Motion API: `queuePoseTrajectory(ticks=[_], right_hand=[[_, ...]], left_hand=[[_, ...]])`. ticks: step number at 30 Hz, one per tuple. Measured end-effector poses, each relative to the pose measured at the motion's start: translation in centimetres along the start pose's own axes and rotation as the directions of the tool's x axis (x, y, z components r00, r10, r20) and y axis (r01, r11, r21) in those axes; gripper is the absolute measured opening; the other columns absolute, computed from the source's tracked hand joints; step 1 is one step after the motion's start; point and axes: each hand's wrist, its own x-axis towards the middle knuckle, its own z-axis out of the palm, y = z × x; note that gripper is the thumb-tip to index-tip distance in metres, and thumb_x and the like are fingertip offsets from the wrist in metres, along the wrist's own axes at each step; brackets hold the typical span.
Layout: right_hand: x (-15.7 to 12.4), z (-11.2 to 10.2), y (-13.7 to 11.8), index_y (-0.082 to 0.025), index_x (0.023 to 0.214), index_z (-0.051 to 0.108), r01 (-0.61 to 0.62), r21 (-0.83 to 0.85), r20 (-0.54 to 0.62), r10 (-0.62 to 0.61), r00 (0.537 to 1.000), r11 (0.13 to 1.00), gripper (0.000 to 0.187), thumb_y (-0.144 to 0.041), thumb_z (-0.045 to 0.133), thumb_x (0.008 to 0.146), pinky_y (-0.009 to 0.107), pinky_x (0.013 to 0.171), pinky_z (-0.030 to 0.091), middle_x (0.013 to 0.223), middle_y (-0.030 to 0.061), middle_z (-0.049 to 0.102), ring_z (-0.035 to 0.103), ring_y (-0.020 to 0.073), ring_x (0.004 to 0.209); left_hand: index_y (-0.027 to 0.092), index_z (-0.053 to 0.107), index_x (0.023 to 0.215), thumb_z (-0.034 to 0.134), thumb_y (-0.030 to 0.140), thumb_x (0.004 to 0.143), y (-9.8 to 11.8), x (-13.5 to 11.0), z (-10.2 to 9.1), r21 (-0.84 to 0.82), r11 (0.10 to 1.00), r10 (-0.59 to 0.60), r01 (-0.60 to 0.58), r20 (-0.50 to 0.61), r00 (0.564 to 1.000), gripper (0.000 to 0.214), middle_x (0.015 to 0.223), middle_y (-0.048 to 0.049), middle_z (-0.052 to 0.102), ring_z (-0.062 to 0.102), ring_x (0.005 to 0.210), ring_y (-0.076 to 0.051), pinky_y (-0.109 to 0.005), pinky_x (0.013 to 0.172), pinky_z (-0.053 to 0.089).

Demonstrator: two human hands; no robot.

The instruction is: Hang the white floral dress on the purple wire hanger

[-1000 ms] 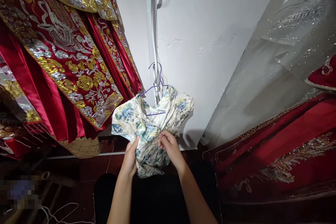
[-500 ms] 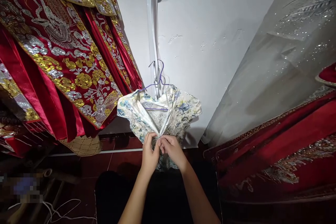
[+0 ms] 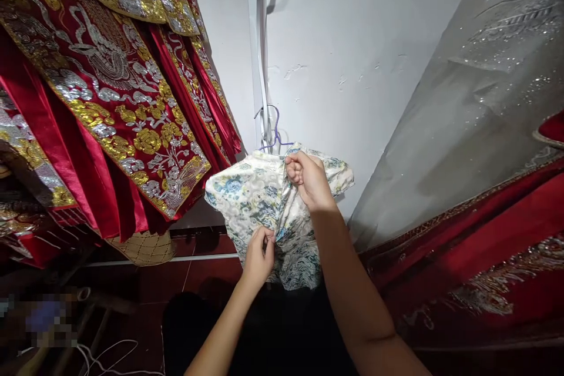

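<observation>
A small white dress with blue and green flowers [image 3: 253, 194] hangs on a purple wire hanger [image 3: 275, 132] against the white wall. My left hand [image 3: 259, 257] pinches the dress's back seam low down, fingers closed on the cloth. My right hand [image 3: 309, 179] grips the same seam near the top, just under the hanger, also closed on the fabric. The back opening looks drawn together between the two hands.
Red robes with heavy gold and silver embroidery [image 3: 101, 94] hang at the left. A grey sequinned garment [image 3: 476, 106] and more red embroidered cloth [image 3: 476, 258] hang at the right. White wall [image 3: 348, 29] behind, dark red floor tiles [image 3: 207, 273] below, a white cord [image 3: 106, 358] on the floor.
My right hand has risen from beside the left hand to the top of the dress's back. The open back has been drawn shut. The left hand stays low on the seam.
</observation>
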Motion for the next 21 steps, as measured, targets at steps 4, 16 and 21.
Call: queuePoseTrajectory(ticks=[4,16,21], right_hand=[[-2.4,0.6,0.5,-0.016,0.068,0.06,0.041,-0.144,0.079,-0.03,0.996,0.989,0.016,-0.026,0.054,0.079,0.019,0.04,0.026,0.045,-0.0033,0.052,0.039,0.0066,0.04],[-3.1,-0.2,2.0,-0.019,0.058,0.057,0.092,-0.432,0.035,-0.086,0.996,0.897,0.023,-0.026,0.053,0.079,0.023,0.042,0.026,0.04,-0.0049,0.045,0.038,0.0088,0.039],[-5.2,-2.0,6.8,-0.019,0.054,0.056,0.005,-0.47,0.071,0.032,0.997,0.882,0.025,-0.023,0.051,0.079,0.024,0.044,0.026,0.04,-0.0049,0.043,0.037,0.0095,0.04]], left_hand=[[0.02,0.065,0.094,0.054,0.033,0.092,2.8,2.6,-2.8,-0.082,0.994,0.068,-0.067,0.011,0.998,0.016,0.091,-0.0071,0.064,0.059,0.089,-0.023,-0.032,0.081,0.045],[0.018,0.067,0.096,0.053,0.027,0.096,13.2,11.5,-6.8,0.209,0.832,0.551,-0.513,-0.212,0.807,0.016,0.092,-0.0064,0.067,0.06,0.091,-0.02,-0.032,0.086,0.045],[0.016,0.067,0.092,0.059,0.024,0.092,10.1,11.5,-11.6,-0.237,0.896,0.179,-0.377,-0.584,0.792,0.011,0.089,-0.003,0.066,0.061,0.085,-0.014,-0.025,0.086,0.048]])
